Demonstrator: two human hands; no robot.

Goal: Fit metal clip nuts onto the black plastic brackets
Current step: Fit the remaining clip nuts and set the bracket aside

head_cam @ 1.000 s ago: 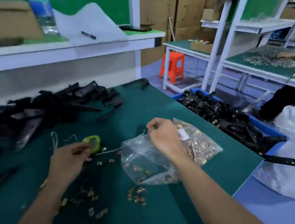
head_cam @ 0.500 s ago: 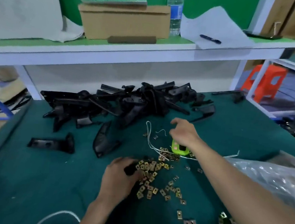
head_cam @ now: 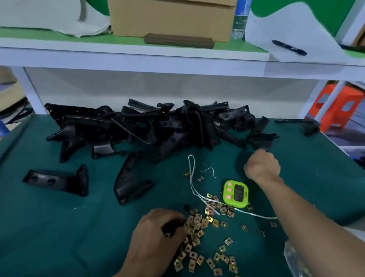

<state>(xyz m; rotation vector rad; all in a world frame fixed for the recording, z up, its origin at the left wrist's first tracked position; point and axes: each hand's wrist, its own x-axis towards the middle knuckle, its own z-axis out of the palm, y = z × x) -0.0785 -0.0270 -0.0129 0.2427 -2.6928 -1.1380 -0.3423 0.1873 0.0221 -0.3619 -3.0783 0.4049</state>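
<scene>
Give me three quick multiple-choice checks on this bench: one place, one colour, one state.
1. Where is the green timer?
A. hanging from a hook
B. on the floor
C. on the mat beside the clip nuts

2. What colour is the stool at the right?
A. orange
B. blue
C. white

3. What is the left hand doing?
A. lying flat, empty
B. gripping a small black part among the nuts
C. pointing upward

Answers:
1 C: it lies flat on the mat, right next to the scattered nuts.
2 A: its orange body shows beyond the table's far right corner.
3 B: its curled fingers enclose a black piece.
</scene>
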